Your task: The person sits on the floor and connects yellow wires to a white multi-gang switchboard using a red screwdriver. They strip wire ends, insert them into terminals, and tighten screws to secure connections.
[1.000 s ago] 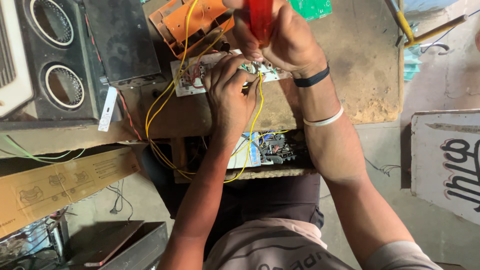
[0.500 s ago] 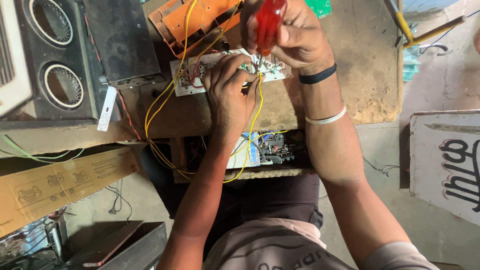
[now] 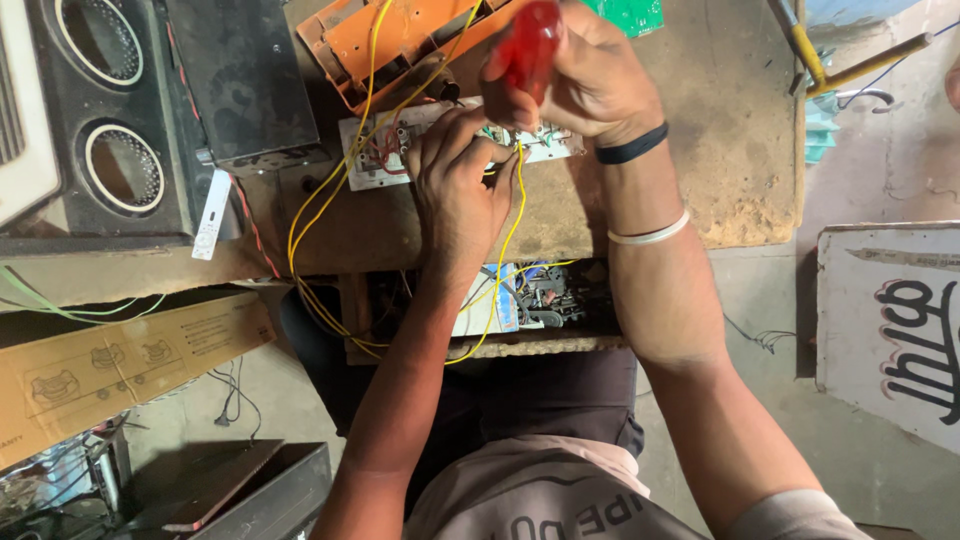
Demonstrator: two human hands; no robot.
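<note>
Hands over a switch board on a crowded worktop

The switch board [image 3: 400, 150] lies on the worktop [image 3: 720, 150], near its front edge; the left hand [image 3: 460, 190] rests on the board and the right hand [image 3: 580, 80] is just above it, closed round a screwdriver handle [image 3: 528, 45]. Behind the board lies an open plastic casing [image 3: 400, 40], and to the left stands a speaker box [image 3: 110, 120] with a smaller box [image 3: 245, 80] beside it. Wires [image 3: 330, 200] run from the casing over the board, off the front edge and down to a shelf of parts [image 3: 530, 295] under the worktop (partly hidden by the arms). A cardboard carton [image 3: 120, 360] lies lower left; a signboard [image 3: 890, 330] leans at the right.
</note>
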